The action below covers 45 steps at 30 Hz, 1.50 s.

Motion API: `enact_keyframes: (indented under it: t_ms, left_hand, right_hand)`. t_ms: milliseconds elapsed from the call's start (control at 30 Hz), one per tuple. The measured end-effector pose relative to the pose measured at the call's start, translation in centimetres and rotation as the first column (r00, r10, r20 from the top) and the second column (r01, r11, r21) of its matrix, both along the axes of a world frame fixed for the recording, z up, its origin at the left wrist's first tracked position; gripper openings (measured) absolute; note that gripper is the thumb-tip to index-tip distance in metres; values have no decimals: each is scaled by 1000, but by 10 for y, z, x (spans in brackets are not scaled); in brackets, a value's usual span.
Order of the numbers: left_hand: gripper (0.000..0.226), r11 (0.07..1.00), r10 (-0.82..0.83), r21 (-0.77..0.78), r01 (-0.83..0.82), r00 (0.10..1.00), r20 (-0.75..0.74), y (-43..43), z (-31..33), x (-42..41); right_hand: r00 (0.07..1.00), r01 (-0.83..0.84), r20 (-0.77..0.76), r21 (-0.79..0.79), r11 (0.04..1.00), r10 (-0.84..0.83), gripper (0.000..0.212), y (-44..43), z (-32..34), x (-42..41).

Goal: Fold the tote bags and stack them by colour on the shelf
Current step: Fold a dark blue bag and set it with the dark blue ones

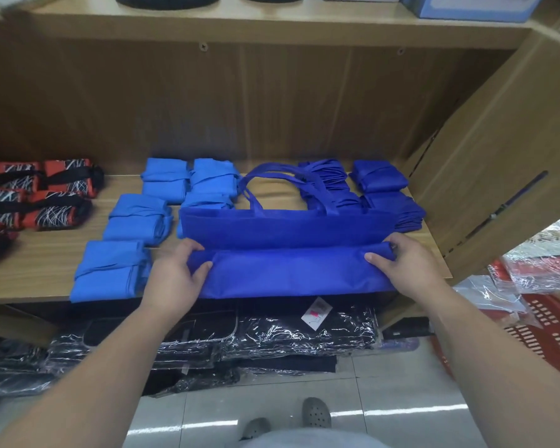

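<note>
We count five folded light blue bags, three piles of folded dark blue bags, and one dark blue bag only partly folded. Of the red-and-black patterned bags we make out five, the last cut off by the frame's edge. We also count one red basket and two grey shoes.

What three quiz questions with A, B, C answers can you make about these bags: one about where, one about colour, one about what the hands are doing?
1. Where on the shelf do the red-and-black bags lie?
A. right end
B. left end
C. middle

2. What colour is the bag being folded?
A. green
B. yellow
C. dark blue

3. What are the left hand and right hand doing?
A. both grip the bag's folded-up bottom edge
B. both hang free
C. one holds a box

Answers:
1 B: they sit far left, beyond the light blue bags.
2 C: it is a deeper blue than those bundles.
3 A: fingers curl round each end of the fold.
</note>
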<state>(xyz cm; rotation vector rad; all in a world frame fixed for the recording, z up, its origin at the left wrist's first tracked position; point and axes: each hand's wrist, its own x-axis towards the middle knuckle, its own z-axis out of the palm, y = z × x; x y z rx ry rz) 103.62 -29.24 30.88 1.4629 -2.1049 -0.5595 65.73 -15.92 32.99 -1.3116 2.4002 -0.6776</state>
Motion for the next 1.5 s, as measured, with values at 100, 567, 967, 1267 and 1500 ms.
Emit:
enact_keyframes:
  t_ms: [100,567,967,1267,1500]
  left_hand:
    - [26,999,14,-35,-12,999,51,2,-1,2]
    - [26,884,-28,-434,176,945,327,5,-4,1]
    - [49,931,-337,-68,359,916,219,2,15,22]
    - [14,963,4,259,70,961,-275,2,23,10]
    - [5,913,206,405,-35,899,-386,3,15,-11]
  right_hand:
    - [996,88,-34,-1,996,-88,49,-6,0,2]
    - [891,-410,-314,-242,880,328,27,10,-29,-4]
    - [937,-319,98,-140,937,334,50,36,-11,-21]
    - [944,18,323,-259,966,69,27,35,9,-13]
    - [966,8,257,-124,992,25,26,24,14,-6]
